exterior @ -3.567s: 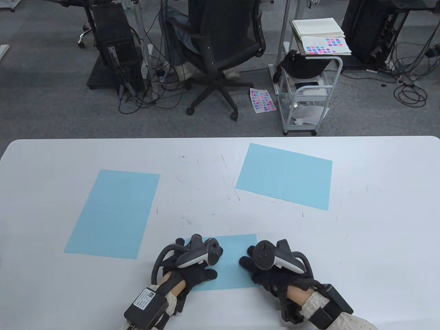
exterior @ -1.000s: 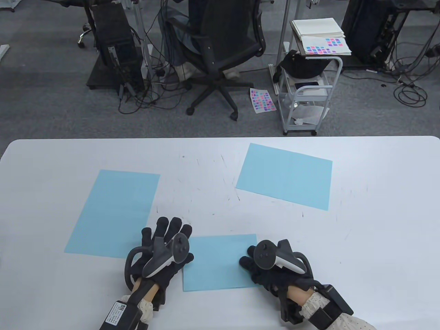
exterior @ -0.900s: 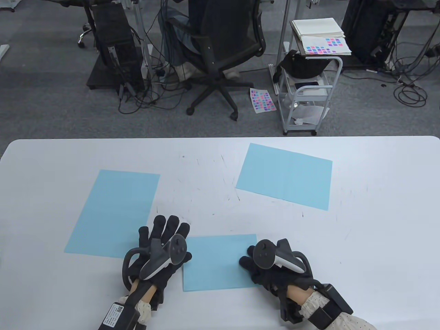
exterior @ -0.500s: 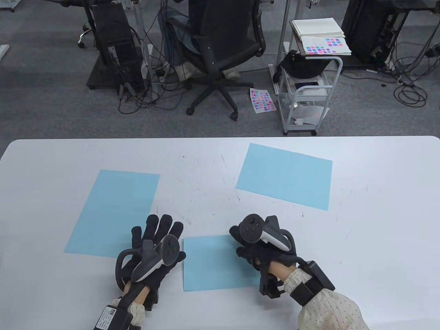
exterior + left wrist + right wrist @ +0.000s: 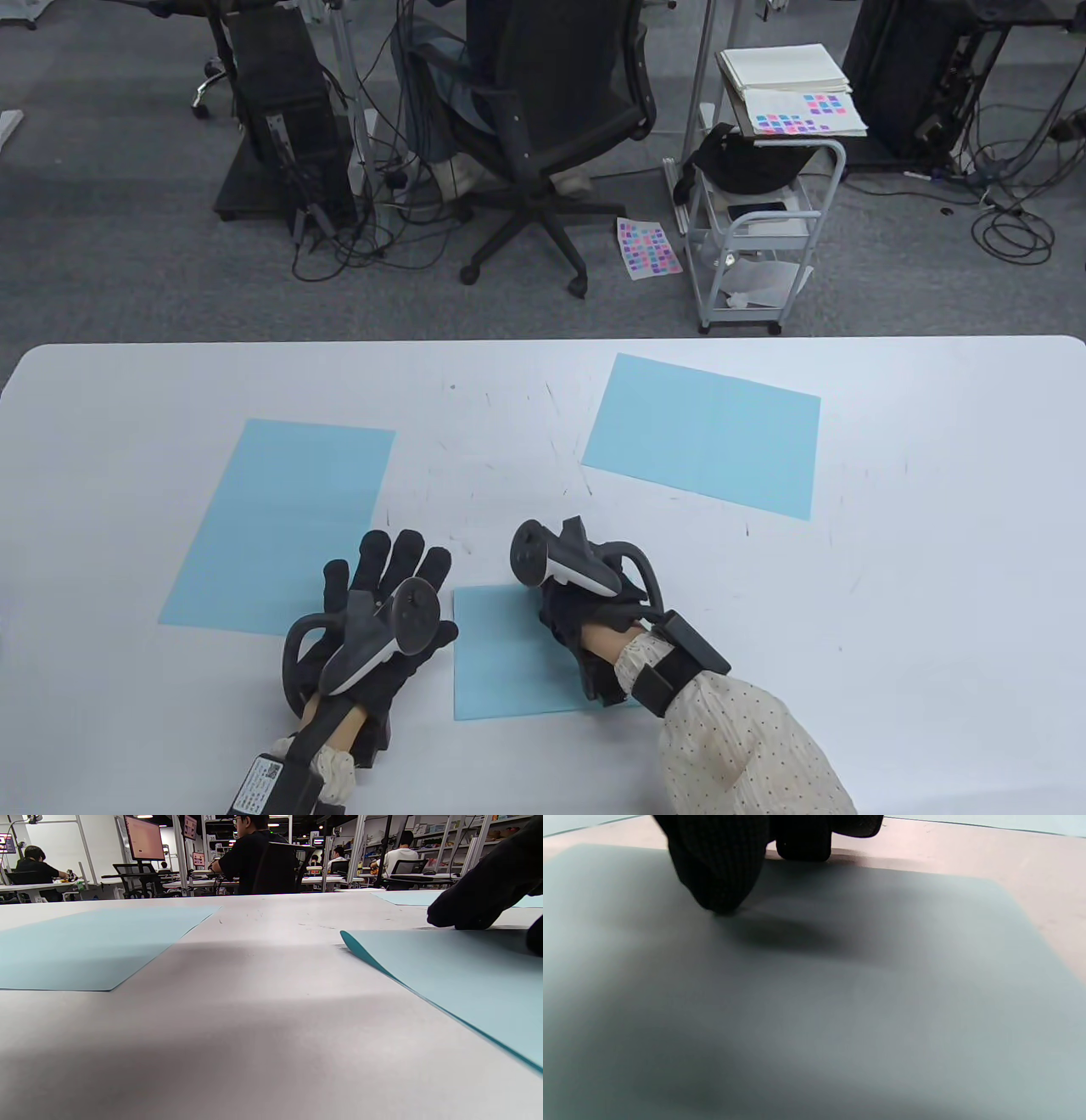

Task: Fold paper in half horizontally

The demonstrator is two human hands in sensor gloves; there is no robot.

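Observation:
A folded light-blue paper (image 5: 501, 658) lies at the table's near edge between my hands. My right hand (image 5: 556, 598) rests on its far edge near the middle, with fingers (image 5: 721, 870) touching the paper's top surface (image 5: 840, 1005). My left hand (image 5: 386, 573) lies just left of the paper on the white table, fingers spread, holding nothing. In the left wrist view the paper's left corner (image 5: 424, 967) is slightly raised, and a right-hand finger (image 5: 479, 899) presses on the paper.
A flat blue sheet (image 5: 280, 526) lies on the table at left, also in the left wrist view (image 5: 85, 942). Another blue sheet (image 5: 704, 433) lies at the back right. The white table (image 5: 933, 594) shows scratch marks. An office chair (image 5: 551, 127) and a cart (image 5: 755, 229) stand beyond it.
My right hand has slid left along the folded paper's far edge, from its right side to near the middle. My left hand came off the paper earlier and now barely moves.

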